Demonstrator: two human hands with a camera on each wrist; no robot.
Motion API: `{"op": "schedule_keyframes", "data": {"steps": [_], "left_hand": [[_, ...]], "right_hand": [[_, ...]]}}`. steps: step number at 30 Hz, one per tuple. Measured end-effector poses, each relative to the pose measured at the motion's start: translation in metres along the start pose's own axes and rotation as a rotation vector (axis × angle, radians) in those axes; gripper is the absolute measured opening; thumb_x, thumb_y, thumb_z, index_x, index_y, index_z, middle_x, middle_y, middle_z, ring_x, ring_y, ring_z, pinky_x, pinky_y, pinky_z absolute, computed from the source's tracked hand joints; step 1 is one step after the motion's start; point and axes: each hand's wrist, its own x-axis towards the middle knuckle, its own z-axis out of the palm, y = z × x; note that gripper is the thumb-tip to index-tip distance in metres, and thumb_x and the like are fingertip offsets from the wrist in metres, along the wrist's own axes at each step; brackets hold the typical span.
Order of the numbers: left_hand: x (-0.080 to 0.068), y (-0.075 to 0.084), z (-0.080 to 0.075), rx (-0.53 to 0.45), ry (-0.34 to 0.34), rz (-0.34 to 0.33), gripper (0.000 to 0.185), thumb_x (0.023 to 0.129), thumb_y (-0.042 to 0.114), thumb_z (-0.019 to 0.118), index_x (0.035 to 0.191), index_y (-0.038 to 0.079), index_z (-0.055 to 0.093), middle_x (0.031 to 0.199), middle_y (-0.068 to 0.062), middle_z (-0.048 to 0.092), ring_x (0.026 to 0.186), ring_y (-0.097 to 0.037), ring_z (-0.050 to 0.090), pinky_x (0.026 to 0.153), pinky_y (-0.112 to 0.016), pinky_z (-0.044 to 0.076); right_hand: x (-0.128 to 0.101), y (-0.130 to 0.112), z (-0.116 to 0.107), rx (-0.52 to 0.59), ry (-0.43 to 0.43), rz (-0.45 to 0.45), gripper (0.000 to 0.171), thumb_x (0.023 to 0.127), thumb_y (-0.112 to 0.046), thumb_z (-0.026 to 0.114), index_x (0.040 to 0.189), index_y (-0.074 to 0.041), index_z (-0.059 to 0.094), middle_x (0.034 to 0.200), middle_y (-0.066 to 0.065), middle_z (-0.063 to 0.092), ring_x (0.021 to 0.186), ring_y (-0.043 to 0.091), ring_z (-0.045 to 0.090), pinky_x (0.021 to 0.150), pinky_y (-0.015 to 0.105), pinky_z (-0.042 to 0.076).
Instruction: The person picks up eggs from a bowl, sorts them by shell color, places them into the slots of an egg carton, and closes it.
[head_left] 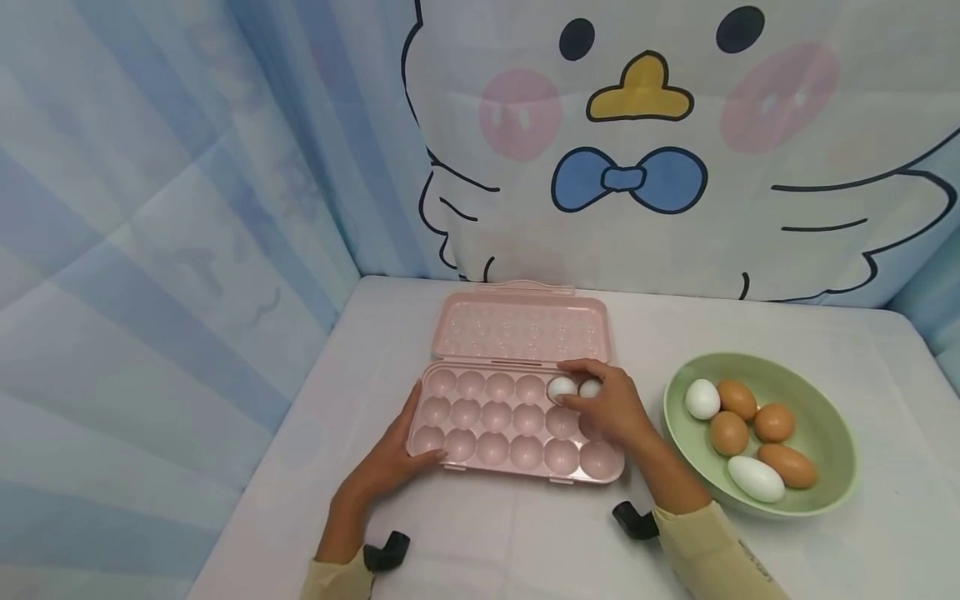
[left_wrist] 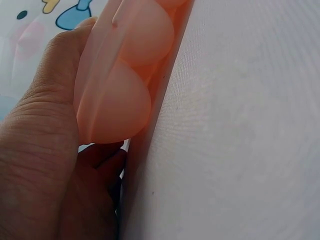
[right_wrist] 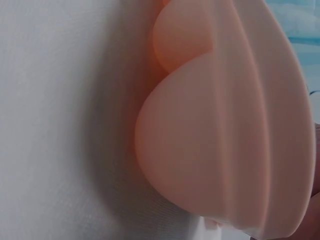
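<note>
Your left hand [head_left: 393,458] is lying with relaxed fingers against the near-left corner of the pink egg tray [head_left: 495,433] on the bench [head_left: 525,533]. Your right hand [head_left: 611,408] is curling its fingers around a white egg [head_left: 561,388] in the far row, partly hiding a second white egg [head_left: 590,387] beside it.

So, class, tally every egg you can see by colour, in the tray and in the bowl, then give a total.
White eggs: 4, two in the pink tray at and, two in the green bowl.
Brown eggs: 4, all in the bowl.
Total: 8
</note>
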Motion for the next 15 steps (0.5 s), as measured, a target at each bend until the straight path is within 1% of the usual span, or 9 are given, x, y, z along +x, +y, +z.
{"op": "schedule_keyframes", "data": {"steps": [3,10,15], "left_hand": [[-0.0004,0.0001,0.0006,0.004,0.003,-0.011,0.117,0.086,0.042,0.082,0.167,0.033,-0.002,0.172,0.007,0.012,0.155,-0.018,0.015,0.122,-0.051,0.015],[-0.0006,-0.0014,0.0004,0.000,0.002,-0.009,0.117,0.086,0.042,0.082,0.167,0.033,-0.002,0.172,0.006,0.011,0.155,-0.018,0.014,0.122,-0.051,0.015],[0.0002,-0.0033,0.0002,-0.019,0.002,0.003,0.117,0.086,0.042,0.082,0.167,0.033,-0.002,0.172,0.006,0.012,0.155,-0.019,0.015,0.122,-0.052,0.015]], "right_hand": [[-0.0001,0.0000,-0.0003,-0.007,0.000,-0.002,0.049,0.079,-0.010,0.091,0.125,-0.010,0.075,0.108,0.006,0.073,0.103,0.025,0.065,0.088,0.032,0.052],[-0.0010,-0.0017,0.0014,-0.014,0.009,0.003,0.046,0.080,-0.010,0.090,0.124,-0.008,0.075,0.103,0.007,0.073,0.096,0.024,0.066,0.082,0.028,0.053],[-0.0002,-0.0026,0.0025,-0.022,0.024,-0.003,0.044,0.081,-0.012,0.090,0.122,-0.009,0.075,0.099,0.006,0.072,0.095,0.024,0.065,0.085,0.032,0.051]]}}
